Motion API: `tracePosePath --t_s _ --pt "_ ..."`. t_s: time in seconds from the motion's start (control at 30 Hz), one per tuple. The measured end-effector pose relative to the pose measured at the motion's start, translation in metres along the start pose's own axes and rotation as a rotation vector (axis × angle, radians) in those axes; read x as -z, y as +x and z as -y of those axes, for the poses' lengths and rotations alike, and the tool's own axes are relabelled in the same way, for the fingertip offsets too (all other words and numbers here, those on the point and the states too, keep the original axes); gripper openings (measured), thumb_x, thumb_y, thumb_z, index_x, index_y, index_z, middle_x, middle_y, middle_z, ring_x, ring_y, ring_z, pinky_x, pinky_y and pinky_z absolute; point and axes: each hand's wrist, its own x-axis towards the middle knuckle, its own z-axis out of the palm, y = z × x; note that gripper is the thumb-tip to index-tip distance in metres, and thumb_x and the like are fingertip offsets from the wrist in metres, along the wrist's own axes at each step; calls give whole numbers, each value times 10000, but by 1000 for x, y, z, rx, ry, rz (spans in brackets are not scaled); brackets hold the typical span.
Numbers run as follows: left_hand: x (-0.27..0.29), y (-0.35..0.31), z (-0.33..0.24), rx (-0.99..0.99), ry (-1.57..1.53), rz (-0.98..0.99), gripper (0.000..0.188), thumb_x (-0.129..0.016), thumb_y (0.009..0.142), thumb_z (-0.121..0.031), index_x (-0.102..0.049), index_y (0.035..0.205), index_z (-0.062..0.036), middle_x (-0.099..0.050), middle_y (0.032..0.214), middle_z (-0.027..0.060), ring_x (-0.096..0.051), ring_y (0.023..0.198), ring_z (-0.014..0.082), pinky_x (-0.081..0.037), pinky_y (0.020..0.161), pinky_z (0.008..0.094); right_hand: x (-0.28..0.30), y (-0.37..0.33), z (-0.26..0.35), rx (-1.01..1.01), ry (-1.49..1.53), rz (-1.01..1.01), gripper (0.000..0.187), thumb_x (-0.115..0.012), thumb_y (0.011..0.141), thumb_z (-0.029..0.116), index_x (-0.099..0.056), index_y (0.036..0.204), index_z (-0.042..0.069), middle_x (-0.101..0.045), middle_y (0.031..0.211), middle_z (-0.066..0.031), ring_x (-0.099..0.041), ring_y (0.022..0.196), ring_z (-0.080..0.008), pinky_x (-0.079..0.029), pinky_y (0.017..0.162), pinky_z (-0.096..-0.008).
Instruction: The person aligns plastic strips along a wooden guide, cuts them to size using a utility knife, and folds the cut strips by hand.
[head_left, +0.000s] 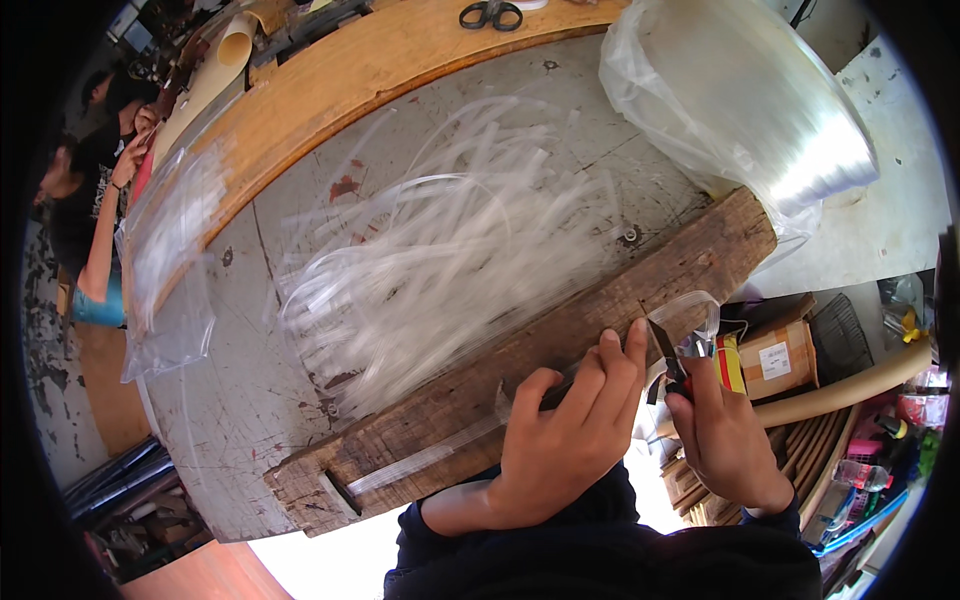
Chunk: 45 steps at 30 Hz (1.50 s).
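A long, worn wooden plank (620, 290) lies slantwise along the near side of the bench. Along it runs a flat clear plastic strip (430, 458), passing beneath my left hand (575, 420). That hand rests palm down, its fingers stretched over the plank and pressing on it; part of a dark piece shows under them. At the plank's right end, my right hand (730, 440) is closed around a cutting tool (668, 360) with a dark blade-like part and shiny metal; its exact kind is hard to tell. Beside it the strip's end (690, 300) curls up in a loop.
Beyond the plank spreads a loose heap of clear plastic strips (450, 260). A big roll of clear strip (750, 100) in plastic wrap stands at the far right. Black-handled scissors (490, 14) lie on the far wooden board (400, 50). A person (100, 190) is at the left.
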Motion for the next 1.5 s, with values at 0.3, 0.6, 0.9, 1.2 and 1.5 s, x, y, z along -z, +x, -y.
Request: tracePosePath --t_s 0.3,0.6,0.9,1.2,1.5 --pt "-3 -1 0 22 -28 -45 279 -648 746 -214 -665 1023 -181 -579 871 -59 -482 648 37 -342 629 256 1 0 4 -78 -29 -6 264 -530 852 95 -390 1025 -48 -572 685 -206 -585 589 -370 -454 483 -413" --pt "-4 -1 0 17 -30 -44 291 -654 742 -213 -660 1030 -178 -573 870 -62 -476 640 42 -342 612 259 1 0 3 -87 -44 17 279 -534 850 102 -381 1033 -43 -572 686 -200 -582 584 -369 -451 480 -421" --pt "-5 -1 1 35 -38 -38 293 -648 745 -202 -654 1037 -182 -569 899 -62 -490 656 46 -363 641 270 2 3 2 -117 -25 66 292 -533 842 106 -375 1034 -47 -563 683 -211 -572 571 -388 -449 468 -436" --pt "-15 14 -7 311 -36 -62 300 -649 730 -317 -625 903 -73 -647 988 23 -617 876 148 -408 734 277 17 12 10 -179 -98 237 293 -547 819 133 -378 962 -60 -553 633 -215 -549 491 -402 -445 437 -462" --pt "-8 17 -5 306 -23 48 336 -609 738 -345 -623 897 -49 -652 962 -4 -618 832 133 -398 717 254 19 20 20 -232 -91 270 301 -579 797 138 -389 924 -57 -561 627 -183 -559 466 -371 -460 406 -434"
